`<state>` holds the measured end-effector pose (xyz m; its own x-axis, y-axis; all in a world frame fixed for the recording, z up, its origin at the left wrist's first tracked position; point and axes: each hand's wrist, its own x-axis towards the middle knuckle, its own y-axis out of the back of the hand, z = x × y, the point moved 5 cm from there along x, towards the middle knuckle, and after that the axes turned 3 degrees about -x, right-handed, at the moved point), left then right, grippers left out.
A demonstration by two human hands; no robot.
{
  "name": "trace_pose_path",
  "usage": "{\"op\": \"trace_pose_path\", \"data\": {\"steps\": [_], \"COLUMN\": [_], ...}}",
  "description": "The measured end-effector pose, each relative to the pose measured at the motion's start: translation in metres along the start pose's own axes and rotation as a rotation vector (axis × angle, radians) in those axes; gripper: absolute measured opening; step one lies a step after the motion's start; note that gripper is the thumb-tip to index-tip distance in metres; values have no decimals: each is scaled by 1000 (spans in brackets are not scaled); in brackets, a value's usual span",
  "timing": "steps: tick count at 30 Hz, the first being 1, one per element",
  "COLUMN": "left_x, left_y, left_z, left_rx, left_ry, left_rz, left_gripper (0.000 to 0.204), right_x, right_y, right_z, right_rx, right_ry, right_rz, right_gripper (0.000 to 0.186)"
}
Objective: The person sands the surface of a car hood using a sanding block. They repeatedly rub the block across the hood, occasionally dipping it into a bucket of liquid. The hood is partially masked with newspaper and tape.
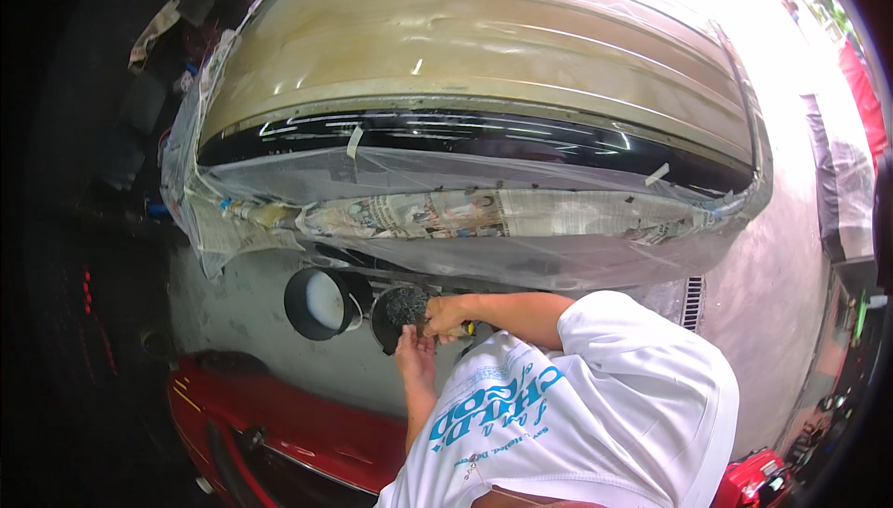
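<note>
On the floor (233,308), beside the wrapped car (465,52), a dark wad (406,304) shows at a bucket's (384,328) mouth. The left hand (415,344) and right hand (446,315) nearly meet at the bucket's right edge; whether either grips the wad cannot be told.

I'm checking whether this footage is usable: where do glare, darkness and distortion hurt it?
Head view: glare washes out the upper right; the left side sinks to near-black; streaky reflections cross the black strip; the vehicle roof looks bowed, likely partly fisheye. Same view: both hands are small, finger detail limited.
</note>
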<state>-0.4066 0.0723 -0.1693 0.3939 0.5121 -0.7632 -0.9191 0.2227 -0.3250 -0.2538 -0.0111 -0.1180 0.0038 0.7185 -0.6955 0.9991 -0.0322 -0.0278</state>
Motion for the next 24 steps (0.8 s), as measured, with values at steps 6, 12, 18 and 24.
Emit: {"op": "trace_pose_path", "data": {"steps": [6,12,18,24], "left_x": [100,182,104,125], "left_y": [100,201,83,40], "left_z": [46,87,117,119], "left_rx": [163,495,1440,1372], "left_ry": [-51,-205,-223,-526], "left_rz": [344,471,587,702], "left_gripper": [37,66,76,76], "right_x": [-64,-161,-221,-271], "right_y": [51,96,64,-94], "right_z": [38,106,306,469], "right_rx": [138,272,575,602], "right_ry": [22,40,-310,-976], "right_rz": [147,542,908,1071], "right_gripper": [34,44,30,26]}}
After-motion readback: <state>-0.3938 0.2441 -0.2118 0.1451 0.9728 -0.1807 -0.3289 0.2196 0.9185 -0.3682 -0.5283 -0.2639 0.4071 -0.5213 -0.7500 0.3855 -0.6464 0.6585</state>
